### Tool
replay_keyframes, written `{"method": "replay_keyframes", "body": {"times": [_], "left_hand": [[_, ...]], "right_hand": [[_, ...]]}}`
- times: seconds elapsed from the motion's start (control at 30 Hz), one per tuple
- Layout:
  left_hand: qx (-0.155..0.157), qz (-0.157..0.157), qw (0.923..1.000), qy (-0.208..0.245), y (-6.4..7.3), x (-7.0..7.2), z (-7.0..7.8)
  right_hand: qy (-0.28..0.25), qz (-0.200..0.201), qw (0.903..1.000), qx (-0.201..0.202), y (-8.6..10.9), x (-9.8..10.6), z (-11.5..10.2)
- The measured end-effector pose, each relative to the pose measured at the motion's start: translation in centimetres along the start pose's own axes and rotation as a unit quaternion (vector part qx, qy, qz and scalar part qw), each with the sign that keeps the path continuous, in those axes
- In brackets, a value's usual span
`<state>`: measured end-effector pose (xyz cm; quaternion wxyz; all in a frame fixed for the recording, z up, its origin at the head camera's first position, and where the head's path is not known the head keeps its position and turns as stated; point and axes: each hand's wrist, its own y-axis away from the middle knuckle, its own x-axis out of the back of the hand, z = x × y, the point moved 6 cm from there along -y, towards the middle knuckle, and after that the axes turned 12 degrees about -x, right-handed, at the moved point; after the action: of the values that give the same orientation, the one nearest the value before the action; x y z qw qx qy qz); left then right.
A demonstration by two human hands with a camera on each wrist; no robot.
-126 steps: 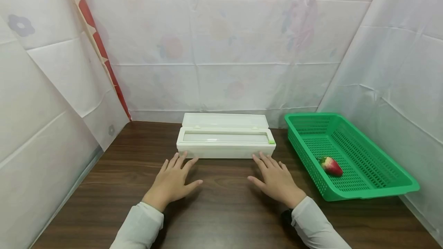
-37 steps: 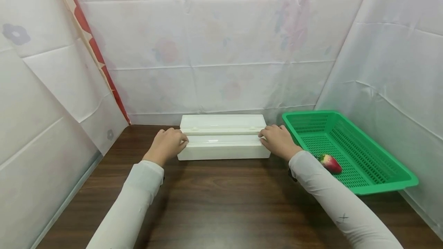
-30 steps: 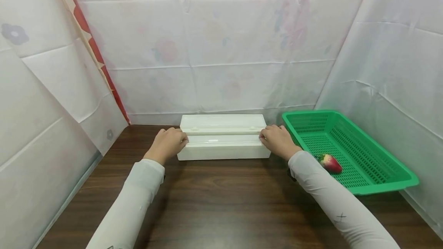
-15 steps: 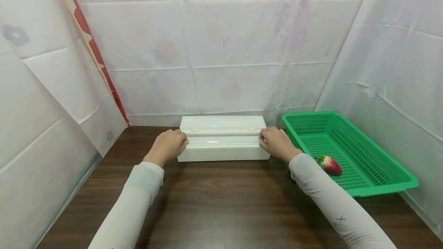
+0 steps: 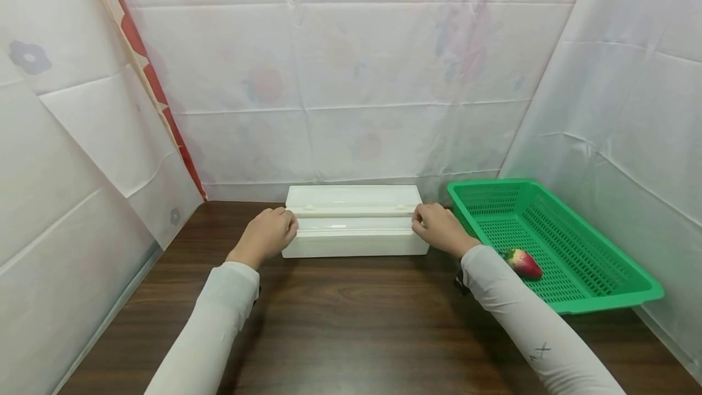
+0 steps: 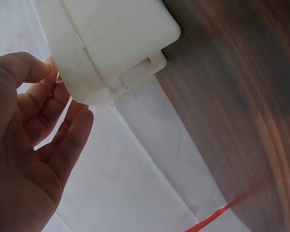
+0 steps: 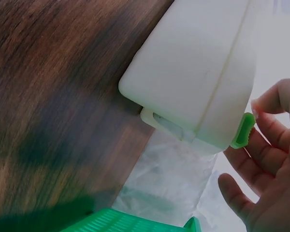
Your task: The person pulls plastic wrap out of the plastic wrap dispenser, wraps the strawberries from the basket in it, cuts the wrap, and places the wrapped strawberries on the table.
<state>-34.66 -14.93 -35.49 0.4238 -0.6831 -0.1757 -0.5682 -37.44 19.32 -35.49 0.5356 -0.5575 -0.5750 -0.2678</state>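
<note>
A white cling film dispenser (image 5: 353,244) sits lengthwise at the back of the brown table, its lid (image 5: 353,194) tipped back towards the wall. Clear cling film (image 5: 351,223) shows as a shiny, hardly visible sheet along its top. My left hand (image 5: 265,233) pinches the film between thumb and fingertip at the left end, close to the box edge. At the right end my right hand (image 5: 441,227) pinches in the same way, beside the green cutter slider (image 7: 242,131). That slider is hidden behind the hand in the head view.
A green perforated basket (image 5: 554,308) stands to the right, close to my right forearm, with a red and yellow toy strawberry (image 5: 523,263) in it. Pale sheets hang as walls behind and on both sides. The brown wooden table (image 5: 340,334) lies in front.
From resting flat before the dispenser, both hands have moved forward to its two ends and taken the film's edge. Over the last second they have hardly moved.
</note>
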Motion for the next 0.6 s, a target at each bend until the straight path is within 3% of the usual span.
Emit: {"method": "replay_keyframes", "body": {"times": [0.23,0.6], "left_hand": [[0.048,-0.011,0.996,0.075,0.0,-0.2,-0.7],[0.065,0.012,0.9766,0.205,0.2,-1.1,-1.8]], "right_hand": [[-0.011,0.008,0.9999,-0.005,-0.1,0.2,0.0],[-0.064,-0.043,0.997,0.01,-0.1,-0.3,-0.3]]}}
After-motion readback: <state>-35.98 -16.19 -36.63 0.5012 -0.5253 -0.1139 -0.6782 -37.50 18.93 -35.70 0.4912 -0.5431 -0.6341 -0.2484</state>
